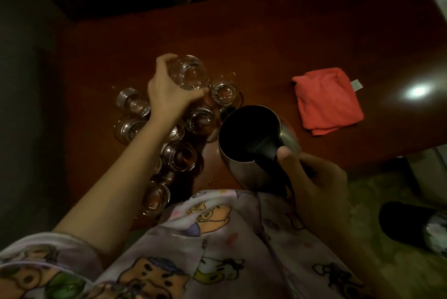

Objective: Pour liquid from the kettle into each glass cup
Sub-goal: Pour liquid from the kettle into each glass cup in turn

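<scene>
The right hand [312,175] holds the steel kettle [254,143] by its black handle, fingers wrapped around it and thumb on top. The kettle has no lid on, stands nearly upright above the near edge of the red-brown table [266,44], and no stream leaves its spout, so I judge that pouring is paused.

The left hand [169,90] reaches over the cluster of glass cups and grips the farthest glass cup [191,73] from the side, fingers curled on its rim and wall. This cup looks clear, probably without liquid.

One near cup [180,155] shows amber liquid at the bottom, so it seems already served. For the other cups, such as the one at the left [131,101], the light is too dim to tell. I judge the task as partly done, with several cups left. A folded red cloth [326,100] lies apart on the right.
</scene>
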